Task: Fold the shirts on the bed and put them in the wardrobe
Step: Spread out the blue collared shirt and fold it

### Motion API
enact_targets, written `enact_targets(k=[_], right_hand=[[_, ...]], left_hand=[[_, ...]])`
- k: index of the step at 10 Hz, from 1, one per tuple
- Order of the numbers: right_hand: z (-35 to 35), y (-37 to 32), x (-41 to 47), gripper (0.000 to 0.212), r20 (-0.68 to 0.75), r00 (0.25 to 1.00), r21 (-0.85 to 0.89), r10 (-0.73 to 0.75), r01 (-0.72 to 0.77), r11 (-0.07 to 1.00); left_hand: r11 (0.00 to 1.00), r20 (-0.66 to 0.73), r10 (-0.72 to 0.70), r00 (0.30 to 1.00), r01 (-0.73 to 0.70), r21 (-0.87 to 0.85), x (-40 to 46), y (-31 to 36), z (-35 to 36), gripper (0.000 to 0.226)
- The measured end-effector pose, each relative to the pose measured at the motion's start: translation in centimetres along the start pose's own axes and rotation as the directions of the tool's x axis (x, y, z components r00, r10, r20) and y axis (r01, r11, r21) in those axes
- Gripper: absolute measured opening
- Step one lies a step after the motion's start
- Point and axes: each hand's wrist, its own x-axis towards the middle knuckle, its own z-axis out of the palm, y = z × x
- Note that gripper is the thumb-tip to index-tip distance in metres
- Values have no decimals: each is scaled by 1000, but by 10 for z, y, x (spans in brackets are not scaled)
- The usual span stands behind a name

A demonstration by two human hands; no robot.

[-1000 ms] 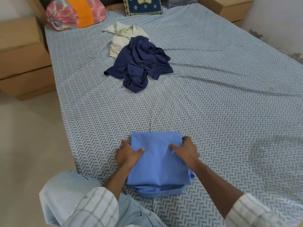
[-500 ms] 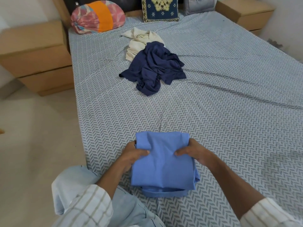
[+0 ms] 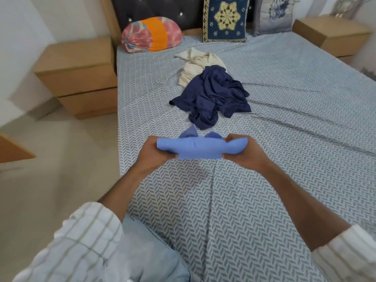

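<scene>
A folded light blue shirt (image 3: 200, 147) is held up in the air above the bed (image 3: 284, 139), seen edge-on. My left hand (image 3: 154, 154) grips its left end and my right hand (image 3: 243, 152) grips its right end. Farther up the bed a crumpled navy shirt (image 3: 211, 96) lies in a heap, partly over a crumpled cream shirt (image 3: 198, 65). No wardrobe is in view.
A wooden nightstand (image 3: 79, 76) stands left of the bed and another nightstand (image 3: 331, 37) at the far right. A pink and orange bolster (image 3: 151, 34) and a blue patterned cushion (image 3: 225, 19) lean at the headboard. Bare floor (image 3: 61, 159) lies to the left.
Both hands have lifted the folded blue shirt off the bed, and it now hangs in the air. The view has tilted upward toward the headboard.
</scene>
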Motion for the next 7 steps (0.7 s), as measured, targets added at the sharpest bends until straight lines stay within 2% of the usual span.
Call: enact_targets(k=[1, 2, 3, 4, 5, 6, 7], right_hand=[[40, 32, -28, 33, 68, 998, -20, -1, 2, 1000], [99, 94, -68, 20, 62, 966, -130, -250, 256, 958], [130, 130, -87, 19, 133, 931, -269, -339, 363, 892], [144, 147, -115, 37, 200, 923, -397, -327, 382, 835], [134, 140, -127, 38, 71, 935, -427, -348, 344, 837], [134, 127, -142, 44, -240, 958, -221, -160, 106, 970], [136, 99, -150, 29, -264, 921, 195, 286, -239, 951]], left_hand=[[974, 118, 191, 974, -203, 100, -11, -63, 10, 24], [967, 268, 102, 958, -158, 198, -29, -127, 26, 41], [915, 333, 40, 942, -168, 366, -73, -151, 42, 30], [901, 405, 28, 914, -199, 386, -78, -179, 42, 42], [888, 346, 47, 937, -198, 414, -83, -187, 41, 51], [929, 136, 10, 991, -60, 365, -91, -164, 42, 31], [930, 46, -243, 969, 219, 296, -94, -151, 42, 19]])
